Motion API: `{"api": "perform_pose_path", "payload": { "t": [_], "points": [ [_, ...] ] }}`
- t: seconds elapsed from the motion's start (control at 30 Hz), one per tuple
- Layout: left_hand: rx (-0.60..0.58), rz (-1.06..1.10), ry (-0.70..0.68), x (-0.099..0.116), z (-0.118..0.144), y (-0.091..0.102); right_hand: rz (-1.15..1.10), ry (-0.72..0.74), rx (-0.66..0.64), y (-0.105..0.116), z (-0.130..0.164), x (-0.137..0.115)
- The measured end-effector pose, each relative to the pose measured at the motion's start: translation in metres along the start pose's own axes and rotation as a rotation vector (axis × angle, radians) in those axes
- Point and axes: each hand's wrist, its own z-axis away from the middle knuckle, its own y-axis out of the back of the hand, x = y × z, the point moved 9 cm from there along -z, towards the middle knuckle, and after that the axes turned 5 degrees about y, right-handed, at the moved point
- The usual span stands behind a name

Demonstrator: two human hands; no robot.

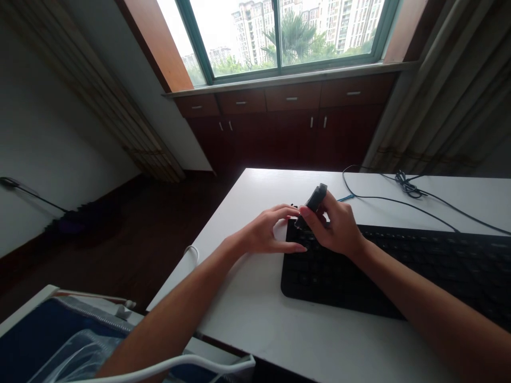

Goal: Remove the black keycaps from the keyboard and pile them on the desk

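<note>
Matt black plastic keyboard [399,271]; smooth white table [279,330]; dark glossy wood cabinet [287,127].

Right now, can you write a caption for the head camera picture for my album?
Right hand holds a small black tool over a black keyboard's corner while left hand steadies it.

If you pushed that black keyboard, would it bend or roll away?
Probably neither. The keyboard looks like a long, flat, rigid slab lying flush on the table, so it would likely slide in one piece. Its cable is thin and looped, so that part looks floppy and might drag behind.
</note>
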Motion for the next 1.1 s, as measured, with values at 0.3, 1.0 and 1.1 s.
{"api": "perform_pose_path", "payload": {
  "t": [0.3, 1.0, 1.1],
  "points": [
    [-0.001, -0.11, -0.051, 0.002, 0.0, 0.004, 0.011, -0.06, 0.084, 0.009, -0.001, 0.005],
    [0.228, 0.278, 0.355, -0.059, 0.001, 0.016, -0.262, -0.38, 0.354, 0.023, 0.007, 0.046],
    [0.241, 0.299, 0.424, -0.068, 0.003, 0.016, -0.331, -0.424, 0.393, 0.023, 0.007, 0.052]
  ]
}}
